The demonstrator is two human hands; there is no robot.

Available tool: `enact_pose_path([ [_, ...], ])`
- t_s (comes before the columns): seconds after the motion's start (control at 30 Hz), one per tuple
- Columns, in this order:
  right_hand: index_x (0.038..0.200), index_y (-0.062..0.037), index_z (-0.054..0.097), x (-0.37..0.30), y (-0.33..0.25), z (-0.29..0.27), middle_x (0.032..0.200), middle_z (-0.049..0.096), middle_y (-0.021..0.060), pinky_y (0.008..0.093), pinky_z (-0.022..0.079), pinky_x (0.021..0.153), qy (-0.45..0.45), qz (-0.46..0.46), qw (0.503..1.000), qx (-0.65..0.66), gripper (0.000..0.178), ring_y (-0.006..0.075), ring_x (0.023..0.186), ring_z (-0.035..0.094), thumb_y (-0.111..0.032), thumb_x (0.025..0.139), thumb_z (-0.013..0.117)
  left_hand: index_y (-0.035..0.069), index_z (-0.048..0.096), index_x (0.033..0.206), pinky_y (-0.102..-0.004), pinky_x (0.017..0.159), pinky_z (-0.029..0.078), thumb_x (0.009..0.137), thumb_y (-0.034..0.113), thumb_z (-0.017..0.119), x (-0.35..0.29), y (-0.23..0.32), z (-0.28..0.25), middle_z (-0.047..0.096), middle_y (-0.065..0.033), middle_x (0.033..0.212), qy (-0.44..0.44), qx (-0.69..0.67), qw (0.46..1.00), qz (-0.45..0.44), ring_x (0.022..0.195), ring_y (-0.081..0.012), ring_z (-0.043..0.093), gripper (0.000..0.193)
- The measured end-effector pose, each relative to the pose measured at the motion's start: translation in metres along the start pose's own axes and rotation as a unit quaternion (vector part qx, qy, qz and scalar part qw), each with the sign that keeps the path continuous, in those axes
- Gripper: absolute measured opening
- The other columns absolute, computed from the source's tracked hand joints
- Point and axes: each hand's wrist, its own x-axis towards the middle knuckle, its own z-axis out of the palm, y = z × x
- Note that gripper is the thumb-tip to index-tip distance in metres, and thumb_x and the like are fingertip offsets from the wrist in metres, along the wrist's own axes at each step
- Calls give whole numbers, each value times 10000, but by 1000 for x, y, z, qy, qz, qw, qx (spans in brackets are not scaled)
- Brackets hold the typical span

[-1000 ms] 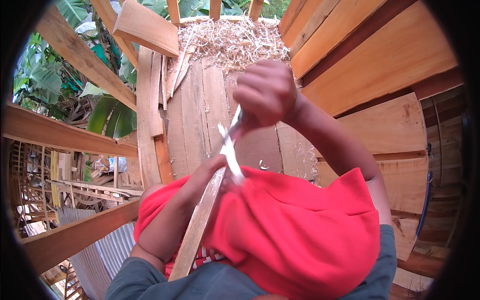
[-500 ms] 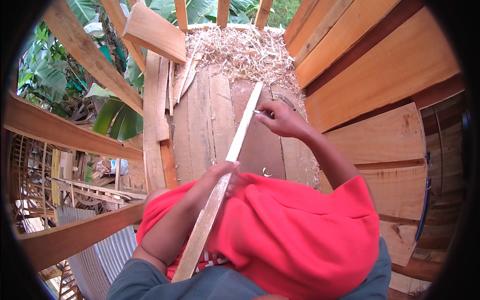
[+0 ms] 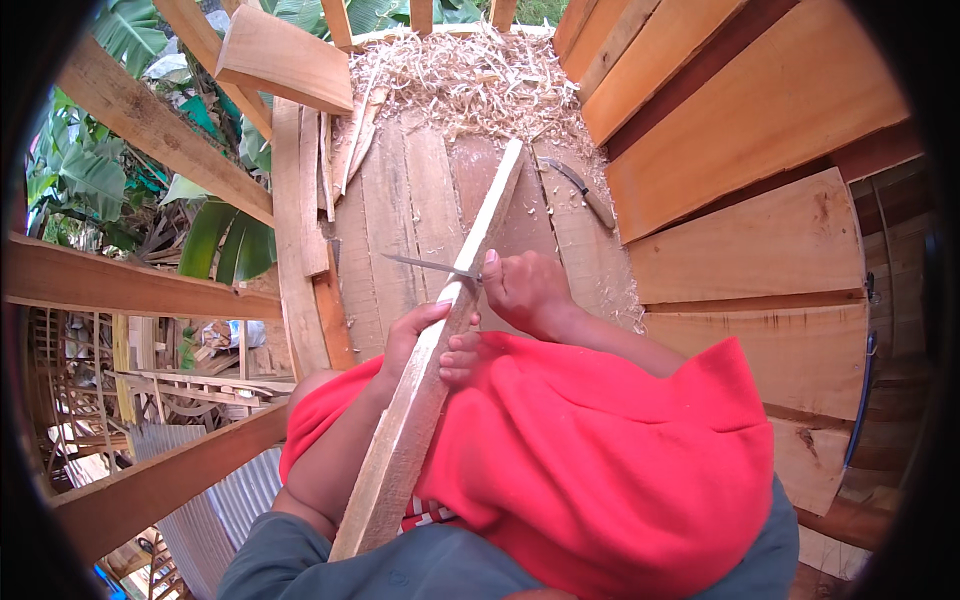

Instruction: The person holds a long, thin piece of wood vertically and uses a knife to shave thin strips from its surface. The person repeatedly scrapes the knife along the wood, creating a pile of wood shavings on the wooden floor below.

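A long, squared wooden stick (image 3: 400,440) slants from my lap up and away to the right, its far part pale and freshly cut. My left hand (image 3: 430,345) is wrapped round the stick near its middle, thumb on top and fingers under its right side. Just beyond it, my right hand (image 3: 525,290) is closed in a fist on a knife, its handle hidden by the fingers. The thin knife blade (image 3: 430,265) lies across the stick and points left.
A curved-bladed tool (image 3: 572,182) with a wooden handle lies on the plank floor (image 3: 385,220). Curly wood shavings (image 3: 475,75) are heaped at the far end. Board walling (image 3: 750,230) stands at the right; a thick wood block (image 3: 285,60) and beams (image 3: 150,280) are at the left.
My right hand has drawn the knife down the stick toward my left hand, turning the blade into plain sight. The left hand keeps its hold. The whole view has shifted slightly.
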Motion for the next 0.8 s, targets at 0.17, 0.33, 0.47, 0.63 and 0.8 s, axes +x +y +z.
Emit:
enact_pose_path([
  [0.17, 646, -20, 690, 60, 73, 16, 661, 661, 248, 553, 552, 631, 138, 44, 985, -96, 555, 453, 625, 671, -352, 993, 410, 8, 488, 1151, -266, 491, 410, 969, 369, 547, 3, -6, -3, 465, -21, 754, -58, -72, 996, -9, 574, -114, 455, 408],
  [0.33, 656, -33, 700, 40, 20, 0, 653, 666, 237, 541, 569, 644, -17, -1, 998, -62, 535, 433, 603, 677, -343, 986, 415, -1, 461, 1181, -276, 510, 432, 978, 384, 542, 1, 0, -8, 473, -28, 780, -102, -103, 989, -10, 595, -115, 476, 442],
  [0.47, 627, -30, 696, 43, 4, -5, 628, 648, 244, 537, 566, 677, 5, -28, 996, -81, 569, 434, 625, 672, -344, 995, 398, -1, 452, 1191, -270, 529, 438, 983, 388, 540, -1, -4, -5, 478, -31, 795, -112, -135, 984, -13, 603, -114, 483, 450],
  [0.63, 704, 6, 704, 107, 103, 5, 756, 686, 267, 551, 562, 727, 69, 41, 990, -116, 591, 425, 728, 697, -370, 1001, 359, 1, 458, 1191, -270, 533, 434, 983, 387, 542, 0, -3, 3, 477, -32, 800, -96, -128, 987, -22, 601, -114, 477, 446],
  [0.8, 716, 27, 702, 51, -21, -24, 753, 690, 260, 536, 566, 723, -104, -89, 986, -98, 595, 429, 726, 694, -374, 996, 364, -1, 463, 1184, -268, 526, 427, 982, 384, 538, -4, 0, -4, 479, -36, 800, -103, -150, 983, -16, 599, -113, 475, 440],
])
